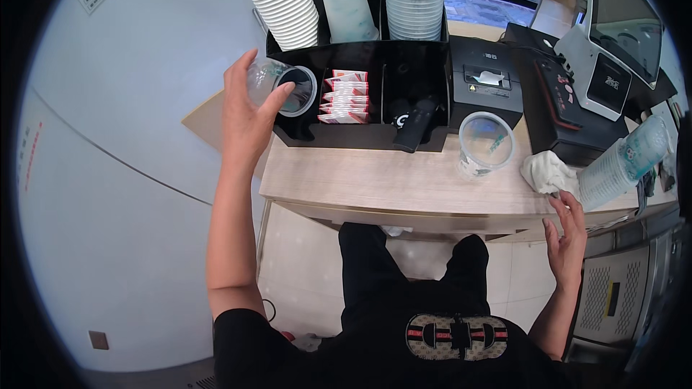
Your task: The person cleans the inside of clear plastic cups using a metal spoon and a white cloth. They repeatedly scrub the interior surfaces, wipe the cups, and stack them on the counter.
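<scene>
My left hand (244, 105) has its thumb and fingers around a clear plastic cup (266, 76). That cup is tilted, its rim facing right, over the left compartment of a black countertop organizer (354, 136). My right hand (566, 243) is at the counter's front edge, fingers apart and holding nothing. Just beyond its fingertips lie a crumpled white cloth (549, 172) and a leaning stack of clear plastic cups (608, 177); whether the fingers touch either, I cannot tell. A single clear cup (486, 146) stands upright on the wooden counter (346, 175).
Small red-and-white packets (346, 98) and a black handheld device (415, 125) sit in the organizer. Behind rise stacked white cups (281, 2) and clear cups (413, 5). A receipt printer (481, 67) and a screen terminal (608, 75) stand to the right. A white wall (135, 135) borders the left.
</scene>
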`<control>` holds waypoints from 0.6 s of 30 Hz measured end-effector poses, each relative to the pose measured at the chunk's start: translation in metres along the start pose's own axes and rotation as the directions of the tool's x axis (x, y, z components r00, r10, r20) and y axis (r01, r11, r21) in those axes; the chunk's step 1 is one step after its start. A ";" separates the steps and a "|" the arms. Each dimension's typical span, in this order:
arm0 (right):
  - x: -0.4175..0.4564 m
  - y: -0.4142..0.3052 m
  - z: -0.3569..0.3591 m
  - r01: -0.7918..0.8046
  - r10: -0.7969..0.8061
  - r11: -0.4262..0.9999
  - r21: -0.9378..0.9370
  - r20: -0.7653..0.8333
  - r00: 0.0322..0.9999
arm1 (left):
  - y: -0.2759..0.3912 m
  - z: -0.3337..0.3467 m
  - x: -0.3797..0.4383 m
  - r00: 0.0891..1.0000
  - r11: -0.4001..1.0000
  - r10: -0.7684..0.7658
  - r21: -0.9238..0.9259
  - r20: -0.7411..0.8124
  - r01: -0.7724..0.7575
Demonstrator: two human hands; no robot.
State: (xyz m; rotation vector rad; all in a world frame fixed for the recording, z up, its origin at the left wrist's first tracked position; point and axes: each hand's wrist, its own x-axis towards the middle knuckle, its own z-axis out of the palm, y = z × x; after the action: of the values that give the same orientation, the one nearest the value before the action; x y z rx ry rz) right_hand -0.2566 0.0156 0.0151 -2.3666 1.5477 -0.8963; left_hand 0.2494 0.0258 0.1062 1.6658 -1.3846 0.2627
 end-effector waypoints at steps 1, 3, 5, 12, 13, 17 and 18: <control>-0.001 -0.001 0.000 -0.002 0.002 1.000 0.000 0.006 1.000 | -0.002 0.003 0.004 0.999 1.000 0.020 0.021 0.034 -0.020; -0.002 -0.002 -0.001 0.000 0.000 1.000 0.006 0.011 1.000 | -0.016 0.012 0.009 0.992 0.996 0.074 0.039 0.103 -0.078; -0.003 -0.003 -0.002 0.006 -0.006 1.000 -0.002 0.015 1.000 | -0.022 0.018 0.012 0.979 0.997 0.061 0.042 0.197 -0.070; -0.017 0.005 -0.024 -0.019 0.013 0.998 -0.058 -0.110 0.994 | -0.047 0.038 0.010 0.896 0.991 0.052 0.091 0.441 -0.102; -0.021 0.011 -0.030 -0.019 0.007 0.997 -0.081 -0.152 0.988 | -0.049 0.040 0.010 0.889 0.991 0.055 0.083 0.454 -0.103; -0.034 0.037 -0.051 -0.052 0.025 0.994 -0.093 -0.274 0.962 | -0.060 0.047 0.009 0.866 0.995 0.076 0.024 0.494 -0.101; -0.038 0.035 -0.056 -0.088 0.062 0.993 -0.083 -0.281 0.958 | -0.063 0.051 0.010 0.860 0.995 0.091 -0.007 0.503 -0.101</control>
State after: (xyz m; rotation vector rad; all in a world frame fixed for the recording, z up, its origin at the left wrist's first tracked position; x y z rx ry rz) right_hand -0.3262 0.0426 0.0294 -2.3045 1.8066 -1.2063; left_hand 0.2877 -0.0224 0.0527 1.7570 -1.8585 -0.1196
